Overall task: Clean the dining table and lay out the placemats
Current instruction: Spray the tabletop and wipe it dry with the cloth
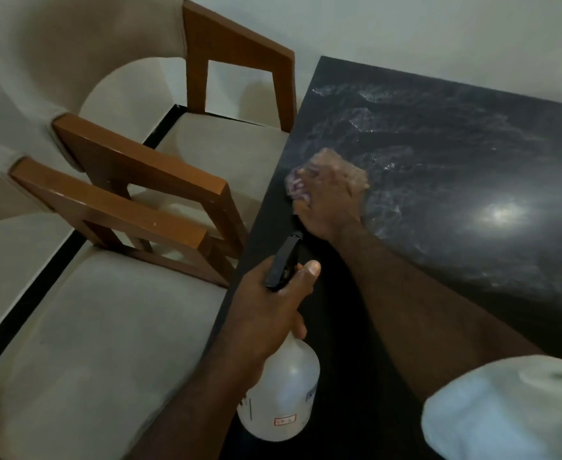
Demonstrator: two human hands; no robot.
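Held spray bottle (283,386) by its neck in left hand (273,303), pressed probably soft, floppy cloth (293,187) under right hand (332,200), grip too blurry to tell.

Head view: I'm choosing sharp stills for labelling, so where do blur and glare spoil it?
In the head view, the right hand and the cloth under it are motion-smeared; a bright reflection glares on the dark table right of that hand; the left hand and spray bottle look sharp; the wide lens bows the chairs.
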